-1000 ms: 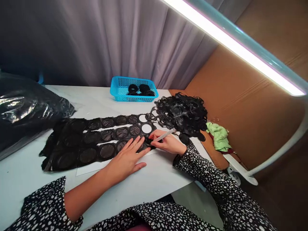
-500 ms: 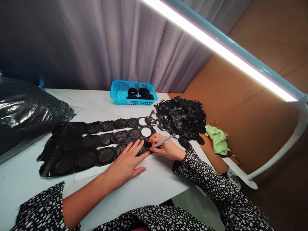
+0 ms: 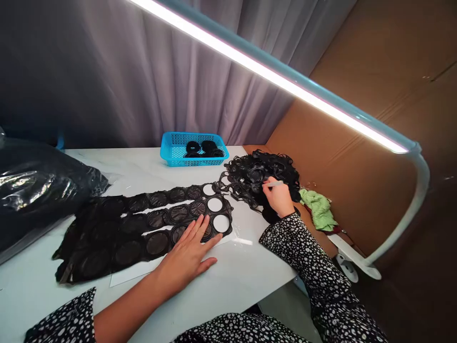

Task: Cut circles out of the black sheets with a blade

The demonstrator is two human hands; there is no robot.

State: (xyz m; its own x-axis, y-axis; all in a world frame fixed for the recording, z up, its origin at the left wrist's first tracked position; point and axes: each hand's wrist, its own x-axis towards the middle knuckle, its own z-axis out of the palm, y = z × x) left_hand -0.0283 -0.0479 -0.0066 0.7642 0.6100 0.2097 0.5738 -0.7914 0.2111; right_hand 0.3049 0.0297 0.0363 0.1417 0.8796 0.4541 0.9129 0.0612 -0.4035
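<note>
My left hand lies flat with fingers spread on a thin black sheet, which has rows of round ring outlines. At the sheet's right end, three round holes show white underneath. My right hand is closed around a slim whitish pen-like tool. It is at the near side of a heap of curled black scraps, right of the sheet. Its fingertips are partly hidden, so I cannot tell whether they also pinch a black piece.
Behind the sheet stands a blue basket holding black rings. A black plastic bag bulges at the left. A green cloth lies by the cardboard wall at right. A lit lamp stretches overhead, its clamp on the table's right edge.
My right hand has moved from the sheet's right end to the scrap heap, tool still in it. A third white hole shows where it was. My left hand stays put; the view has tilted.
</note>
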